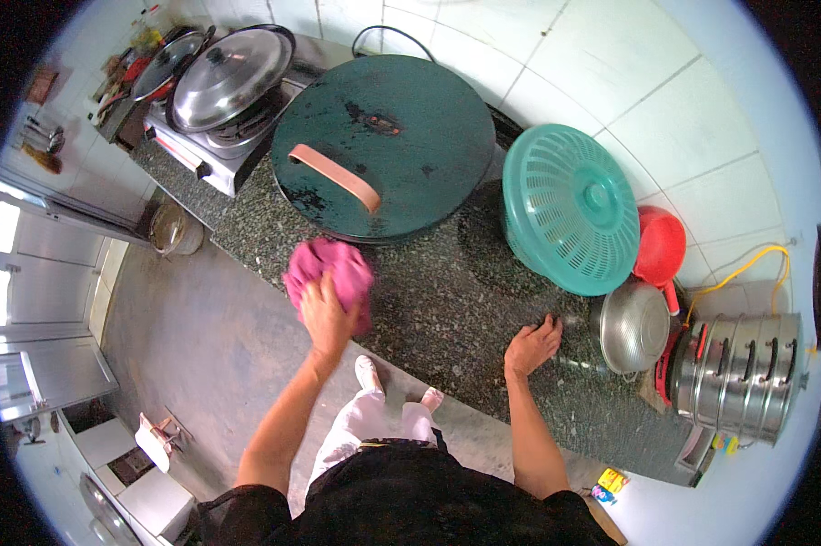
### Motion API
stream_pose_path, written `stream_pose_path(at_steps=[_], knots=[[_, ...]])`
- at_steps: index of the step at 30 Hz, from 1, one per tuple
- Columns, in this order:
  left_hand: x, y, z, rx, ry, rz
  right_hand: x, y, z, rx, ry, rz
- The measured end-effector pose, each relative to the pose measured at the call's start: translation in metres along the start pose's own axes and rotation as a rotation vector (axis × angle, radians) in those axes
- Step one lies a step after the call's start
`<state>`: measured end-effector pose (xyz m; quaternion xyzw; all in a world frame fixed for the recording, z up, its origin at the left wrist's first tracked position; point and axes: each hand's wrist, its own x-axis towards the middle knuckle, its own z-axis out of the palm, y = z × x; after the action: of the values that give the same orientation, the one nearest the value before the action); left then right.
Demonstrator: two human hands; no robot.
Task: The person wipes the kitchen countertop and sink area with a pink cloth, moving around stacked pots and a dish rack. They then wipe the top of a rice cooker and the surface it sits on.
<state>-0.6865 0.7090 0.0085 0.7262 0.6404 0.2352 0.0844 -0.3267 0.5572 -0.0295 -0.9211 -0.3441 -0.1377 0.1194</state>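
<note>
My left hand (pixel 326 313) is closed on a bunched pink cloth (pixel 330 271) at the front edge of the speckled granite countertop (pixel 424 300). The cloth lies just in front of a large round dark green lid (pixel 417 164) with a pink strap handle (pixel 335 176). My right hand (pixel 535 345) rests on the countertop with its fingers partly spread and holds nothing. It is nearest to an upturned metal colander (pixel 634 327) and a green plastic basket (pixel 571 208) that leans against the tiled wall.
A gas stove (pixel 199 153) bears a wok with a metal lid (pixel 233 78) at the back left. To the right are a red plastic ladle (pixel 658 246) and a stacked metal steamer (pixel 738 379) on its side. A bucket (pixel 176 231) stands on the floor at the left.
</note>
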Motion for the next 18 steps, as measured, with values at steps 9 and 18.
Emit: stream_pose_path(at_steps=[9,18], knots=[[-0.111,0.155,-0.007,-0.697,-0.465,0.166,0.0,0.003,0.009,0.095,0.103,-0.032],[-0.063,0.162,0.028,-1.166,-0.555,-0.331,0.008,0.015,-0.008,0.702,-0.079,0.242]])
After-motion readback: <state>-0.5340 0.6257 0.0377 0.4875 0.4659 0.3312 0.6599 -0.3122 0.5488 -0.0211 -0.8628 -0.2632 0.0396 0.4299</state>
